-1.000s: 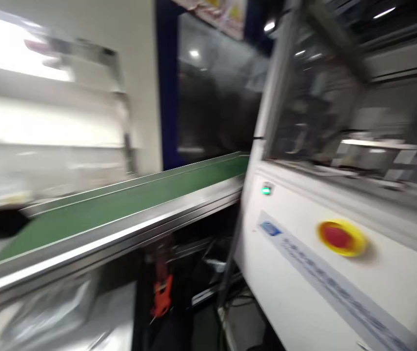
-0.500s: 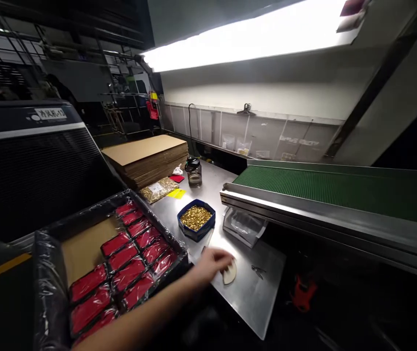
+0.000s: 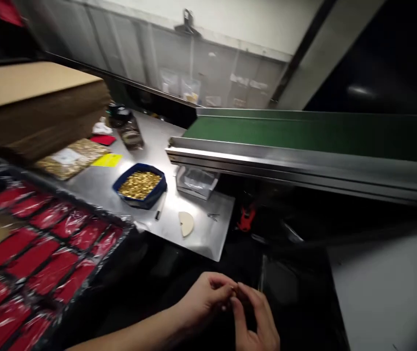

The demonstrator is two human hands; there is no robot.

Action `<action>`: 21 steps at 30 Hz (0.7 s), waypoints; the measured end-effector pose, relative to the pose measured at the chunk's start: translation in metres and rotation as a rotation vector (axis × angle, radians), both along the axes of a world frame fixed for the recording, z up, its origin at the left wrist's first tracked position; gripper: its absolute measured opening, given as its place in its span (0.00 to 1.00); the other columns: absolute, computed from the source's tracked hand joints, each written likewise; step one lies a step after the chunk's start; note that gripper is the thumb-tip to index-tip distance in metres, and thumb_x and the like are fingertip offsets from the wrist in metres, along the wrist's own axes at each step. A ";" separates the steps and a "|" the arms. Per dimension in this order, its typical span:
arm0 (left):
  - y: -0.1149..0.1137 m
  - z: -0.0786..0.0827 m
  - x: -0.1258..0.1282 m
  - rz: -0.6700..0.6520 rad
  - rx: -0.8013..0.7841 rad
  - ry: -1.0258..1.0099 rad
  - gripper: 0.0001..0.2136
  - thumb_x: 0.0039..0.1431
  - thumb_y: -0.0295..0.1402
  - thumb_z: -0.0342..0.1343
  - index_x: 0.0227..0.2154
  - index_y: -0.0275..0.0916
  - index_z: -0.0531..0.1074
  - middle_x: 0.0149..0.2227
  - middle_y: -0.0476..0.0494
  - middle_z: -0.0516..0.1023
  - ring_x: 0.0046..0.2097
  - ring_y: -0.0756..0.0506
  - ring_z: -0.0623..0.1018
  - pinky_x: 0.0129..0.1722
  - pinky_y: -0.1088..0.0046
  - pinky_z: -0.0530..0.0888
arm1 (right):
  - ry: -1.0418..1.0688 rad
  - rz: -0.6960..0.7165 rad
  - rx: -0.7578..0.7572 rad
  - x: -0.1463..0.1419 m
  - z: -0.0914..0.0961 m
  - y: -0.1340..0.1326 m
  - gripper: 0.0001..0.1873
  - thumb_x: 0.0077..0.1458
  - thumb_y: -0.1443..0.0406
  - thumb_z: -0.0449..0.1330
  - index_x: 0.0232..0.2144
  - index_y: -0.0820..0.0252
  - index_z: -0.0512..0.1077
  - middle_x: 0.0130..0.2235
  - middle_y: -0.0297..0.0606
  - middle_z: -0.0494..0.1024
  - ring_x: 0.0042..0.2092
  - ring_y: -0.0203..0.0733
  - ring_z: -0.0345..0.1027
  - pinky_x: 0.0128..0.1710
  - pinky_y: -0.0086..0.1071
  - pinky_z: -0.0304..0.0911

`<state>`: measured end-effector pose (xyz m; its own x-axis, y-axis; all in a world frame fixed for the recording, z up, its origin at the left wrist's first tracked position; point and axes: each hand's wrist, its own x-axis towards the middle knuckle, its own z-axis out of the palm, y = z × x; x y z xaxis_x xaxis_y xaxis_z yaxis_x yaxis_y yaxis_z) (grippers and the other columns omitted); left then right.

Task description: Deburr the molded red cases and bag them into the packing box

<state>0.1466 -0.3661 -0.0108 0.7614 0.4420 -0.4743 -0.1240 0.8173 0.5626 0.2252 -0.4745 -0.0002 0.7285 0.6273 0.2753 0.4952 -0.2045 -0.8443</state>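
Observation:
My left hand [image 3: 206,298] and my right hand [image 3: 255,317] meet fingertip to fingertip over a dark area below the metal table. A small gold-coloured piece [image 3: 234,291] shows between their pinched fingers; it is too small and blurred to name its kind. Beyond them on the table lies a cream-coloured, part-round flat piece [image 3: 187,224]. Behind it stands a blue tray [image 3: 156,195] filled with small gold-coloured pieces [image 3: 139,185]. A pen [image 3: 160,205] lies beside the tray, and a small pair of metal snips or tweezers [image 3: 213,216] near the table's right edge.
At left, a plastic-lined box [image 3: 120,231] holds rows of red wrapped packs [image 3: 52,263]. A cardboard stack [image 3: 40,107], a bag of gold pieces [image 3: 78,158] and a dark bottle [image 3: 130,130] stand behind. A green conveyor belt [image 3: 285,134] runs along the right, with an orange-red object [image 3: 246,218] below.
My left hand has left the cream-coloured piece on the table and come back toward me. My right hand has come into view and meets it. The view has turned down and right.

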 end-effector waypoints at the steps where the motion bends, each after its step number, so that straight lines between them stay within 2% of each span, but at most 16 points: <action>1: -0.001 0.004 0.002 -0.003 -0.025 -0.021 0.18 0.45 0.44 0.76 0.31 0.32 0.84 0.30 0.39 0.82 0.28 0.51 0.72 0.29 0.76 0.64 | -0.032 -0.023 0.020 0.000 0.003 0.001 0.09 0.63 0.64 0.63 0.46 0.51 0.79 0.42 0.40 0.82 0.41 0.43 0.79 0.39 0.32 0.73; 6: -0.005 0.011 0.011 -0.031 -0.122 -0.065 0.17 0.43 0.43 0.77 0.31 0.34 0.85 0.24 0.46 0.77 0.27 0.54 0.69 0.28 0.79 0.64 | -0.176 0.018 0.051 0.006 0.017 -0.001 0.15 0.63 0.71 0.61 0.49 0.50 0.77 0.41 0.38 0.82 0.43 0.41 0.78 0.43 0.32 0.74; 9: -0.005 0.011 0.014 -0.031 -0.123 -0.052 0.15 0.45 0.41 0.77 0.32 0.36 0.84 0.24 0.48 0.76 0.26 0.55 0.69 0.28 0.80 0.64 | -0.229 0.046 0.031 0.012 0.023 -0.004 0.13 0.62 0.73 0.61 0.46 0.52 0.77 0.40 0.38 0.82 0.42 0.40 0.78 0.43 0.31 0.74; 14: -0.005 0.011 0.015 -0.027 -0.003 -0.010 0.13 0.47 0.38 0.76 0.31 0.36 0.83 0.26 0.48 0.78 0.27 0.55 0.70 0.28 0.80 0.66 | -0.204 0.018 -0.010 0.017 0.027 -0.007 0.09 0.63 0.71 0.62 0.43 0.54 0.77 0.41 0.38 0.82 0.45 0.40 0.78 0.45 0.31 0.75; 21: -0.004 0.010 0.012 -0.058 0.213 0.035 0.13 0.49 0.39 0.75 0.30 0.35 0.82 0.26 0.48 0.78 0.27 0.52 0.72 0.29 0.77 0.68 | -0.195 0.110 -0.004 0.021 0.029 -0.012 0.16 0.62 0.74 0.60 0.48 0.52 0.78 0.41 0.38 0.81 0.43 0.40 0.78 0.43 0.31 0.76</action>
